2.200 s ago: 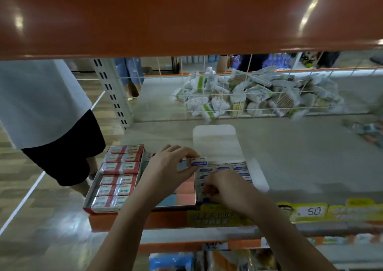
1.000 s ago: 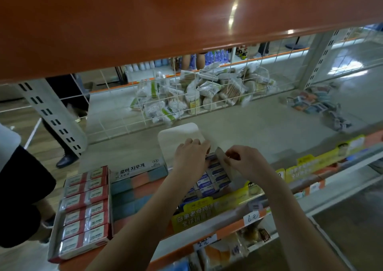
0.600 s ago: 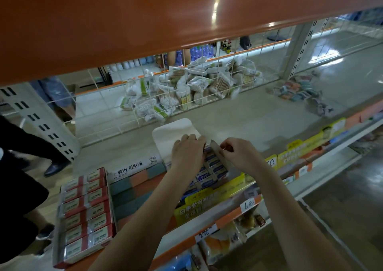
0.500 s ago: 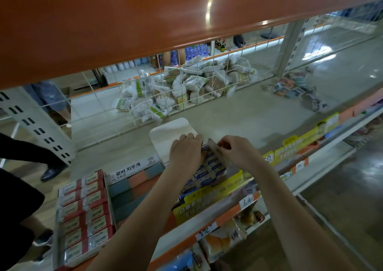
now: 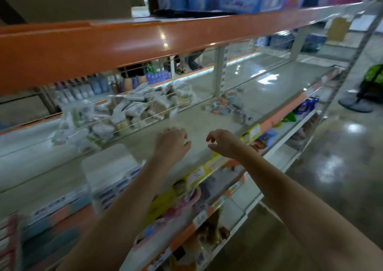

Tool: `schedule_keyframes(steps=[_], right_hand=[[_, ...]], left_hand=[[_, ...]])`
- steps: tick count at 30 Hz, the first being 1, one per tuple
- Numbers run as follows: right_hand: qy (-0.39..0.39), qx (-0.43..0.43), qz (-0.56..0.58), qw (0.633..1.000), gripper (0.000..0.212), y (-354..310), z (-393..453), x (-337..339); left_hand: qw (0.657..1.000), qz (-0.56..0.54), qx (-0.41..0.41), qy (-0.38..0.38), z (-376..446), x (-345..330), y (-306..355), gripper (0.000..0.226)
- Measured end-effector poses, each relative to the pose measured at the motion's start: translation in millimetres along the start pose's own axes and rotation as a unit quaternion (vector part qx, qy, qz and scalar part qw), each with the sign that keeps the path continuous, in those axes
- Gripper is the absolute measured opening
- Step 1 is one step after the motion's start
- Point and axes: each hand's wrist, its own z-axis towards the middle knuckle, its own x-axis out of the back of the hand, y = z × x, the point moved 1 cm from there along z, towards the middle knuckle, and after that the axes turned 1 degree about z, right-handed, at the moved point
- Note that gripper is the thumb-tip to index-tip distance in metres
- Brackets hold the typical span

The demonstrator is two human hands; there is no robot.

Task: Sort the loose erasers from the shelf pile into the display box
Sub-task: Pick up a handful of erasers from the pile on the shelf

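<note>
**Both hands empty over the shelf, between box and pile**

Display box [image 5: 116, 185] sits at the shelf's [image 5: 207, 117] front edge, left part, flap up at its back, rows of blue-labelled erasers inside; blurred. Left hand [image 5: 173, 141] is over bare shelf right of the box, fingers loosely curled, holding nothing. Right hand [image 5: 222, 144] is just beside it near the front edge, fingers and thumb apart and hooked, also empty. Loose eraser pile [image 5: 227, 107] lies further right, toward the back, well apart from both hands. Wire basket of wrapped packets [image 5: 132, 111] along the back edge.
</note>
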Motion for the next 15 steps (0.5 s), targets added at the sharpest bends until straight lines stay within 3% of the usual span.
schedule_keyframes(steps=[7,15], right_hand=[[-0.001,-0.038,-0.051,0.998,0.043,128,0,38],[0.007,-0.063,-0.028,0.998,0.039,225,32,51]], left_hand=[[0.999,-0.005,-0.024,-0.046,71,-43,111,0.036],[0.997,-0.017,-0.004,-0.078,146,-81,152,0.034]])
